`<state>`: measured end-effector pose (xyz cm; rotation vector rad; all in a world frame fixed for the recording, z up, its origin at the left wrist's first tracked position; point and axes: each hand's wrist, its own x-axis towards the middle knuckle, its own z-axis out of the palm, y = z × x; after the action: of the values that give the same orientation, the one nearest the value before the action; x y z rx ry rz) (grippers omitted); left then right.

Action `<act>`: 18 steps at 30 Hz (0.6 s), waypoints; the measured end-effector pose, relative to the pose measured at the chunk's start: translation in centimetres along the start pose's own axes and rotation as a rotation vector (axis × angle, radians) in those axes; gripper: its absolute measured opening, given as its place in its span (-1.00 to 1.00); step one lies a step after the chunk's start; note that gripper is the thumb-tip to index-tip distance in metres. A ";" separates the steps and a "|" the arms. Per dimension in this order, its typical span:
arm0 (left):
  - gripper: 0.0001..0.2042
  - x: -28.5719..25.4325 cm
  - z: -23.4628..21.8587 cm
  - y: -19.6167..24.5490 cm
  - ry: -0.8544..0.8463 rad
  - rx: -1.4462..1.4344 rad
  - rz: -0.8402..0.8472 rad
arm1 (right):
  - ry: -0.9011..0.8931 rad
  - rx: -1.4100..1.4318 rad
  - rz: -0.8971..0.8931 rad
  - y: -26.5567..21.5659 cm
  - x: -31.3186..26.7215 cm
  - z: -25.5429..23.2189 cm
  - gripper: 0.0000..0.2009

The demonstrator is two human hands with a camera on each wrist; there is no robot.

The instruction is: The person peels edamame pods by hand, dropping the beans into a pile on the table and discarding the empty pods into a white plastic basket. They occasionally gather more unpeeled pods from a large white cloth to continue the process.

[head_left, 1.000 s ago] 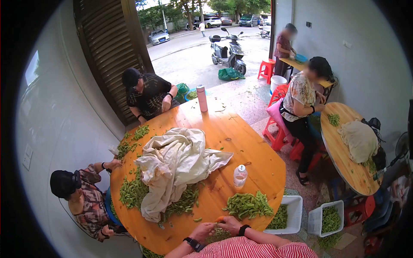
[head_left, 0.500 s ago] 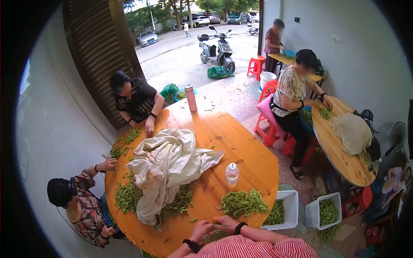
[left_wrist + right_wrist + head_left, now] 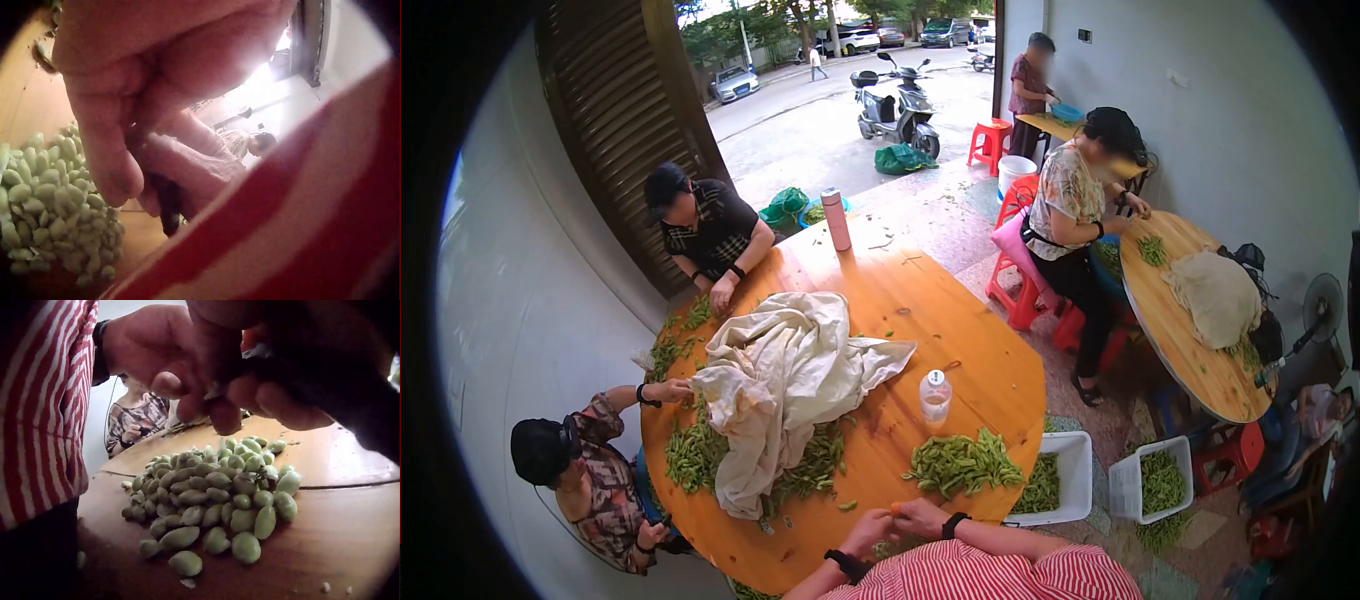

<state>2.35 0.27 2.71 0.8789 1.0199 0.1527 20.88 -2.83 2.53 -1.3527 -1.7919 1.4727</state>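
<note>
My left hand [image 3: 866, 533] and right hand [image 3: 921, 519] meet at the near table edge, fingers curled together. Between their fingertips the right wrist view shows a small pale piece [image 3: 215, 391], mostly hidden; its kind cannot be told. A bit of orange [image 3: 250, 339] shows by the right hand's fingers. Beneath the hands lies a heap of shelled pale green beans [image 3: 206, 494], also beside the left hand [image 3: 106, 137] in the left wrist view [image 3: 53, 206]. A pile of green pods [image 3: 965, 463] rests on the wooden table [image 3: 960, 350], just beyond my right hand.
A crumpled cloth [image 3: 790, 350] covers more pods; a bottle [image 3: 935, 398] and pink flask [image 3: 836, 220] stand on the table. White baskets [image 3: 1077, 480] sit at the right. Two people are seated at the left; another stands by the second table [image 3: 1200, 370].
The head view has swung, shifting the scene left. My hands stay together at the table edge. The person in black reaches onto the table; the seated person at left reaches closer to the cloth.
</note>
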 end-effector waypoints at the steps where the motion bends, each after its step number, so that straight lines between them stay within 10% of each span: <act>1: -0.76 -0.2 0.1 0.3 -0.001 0.000 -0.001 | 0.000 0.000 0.001 -0.3 -0.1 -0.1 -0.77; 18: -0.78 1.4 -0.3 -0.9 -0.002 -0.296 -0.051 | 0.065 -0.079 -0.078 0.2 0.3 0.1 -0.81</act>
<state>2.60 0.54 1.04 0.5833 0.9866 0.2528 20.75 -2.63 2.22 -1.3371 -1.8574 1.3152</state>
